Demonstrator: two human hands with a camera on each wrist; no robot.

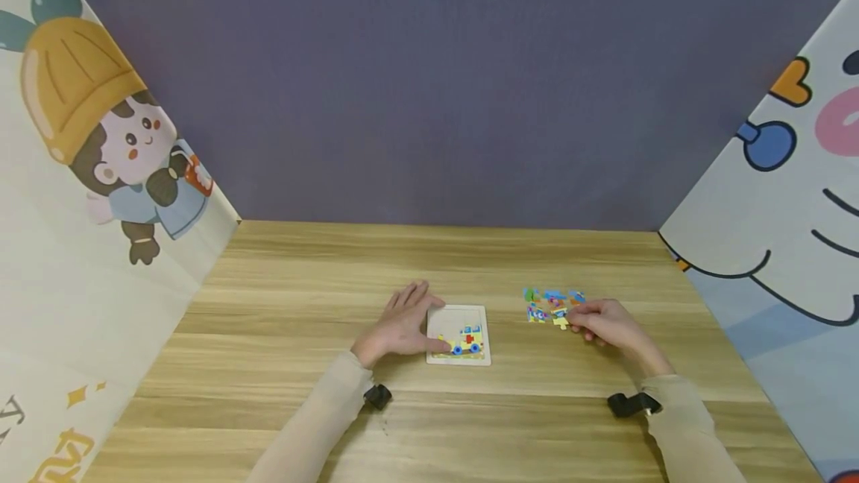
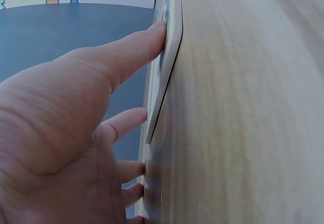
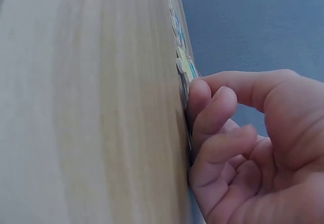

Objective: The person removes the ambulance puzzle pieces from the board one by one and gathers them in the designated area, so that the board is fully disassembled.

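Observation:
A square puzzle board with a pale frame lies on the table, with a yellow truck picture assembled along its lower part. My left hand is at its left side. The thumb rests on the board's face, and the index fingertip touches near its upper left corner; the other fingers stretch out beyond it. To the right, my right hand pinches the edge of a yellow and blue puzzle piece between thumb and index finger. In the right wrist view its other fingers are curled, and the thumb tip is partly hidden.
Several loose puzzle pieces lie close together beside the right hand, to the right of the board. The wooden table ends at a dark back wall. Printed cartoon panels stand at both sides.

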